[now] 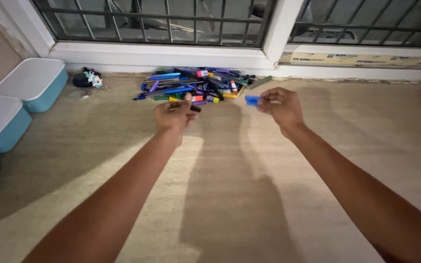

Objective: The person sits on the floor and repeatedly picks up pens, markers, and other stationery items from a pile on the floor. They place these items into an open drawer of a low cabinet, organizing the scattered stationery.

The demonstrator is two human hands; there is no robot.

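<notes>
A pale stone ledge (230, 195) runs up to a white window frame (171, 53) with dark bars behind it, and both arms reach out over it from the near side.

The right hand (281, 107) pinches a small blue cap (252, 100) between thumb and fingertips, fingers curled narrow around it. The left hand (174, 116) is closed around a dark pen (191, 106), whose tip pokes out to the right past the thumb. The two hands are held apart at the same height, the cap facing the pen's end across a short gap. It looks like the step of capping or uncapping a pen; which of the two I cannot tell. Bringing them together would call for lining the cap's mouth up with the pen's tip, a fine move with little margin.

Just beyond the hands, against the window frame, lies a loose heap of pens and markers (196, 85), blue, purple, yellow and orange mixed. Further left sits a small dark bundle (86, 79), and along the left edge stand teal boxes with white lids (30, 83).

The near and right stretches of the ledge give the arms plenty of room; the wall and boxes hem in the left.
</notes>
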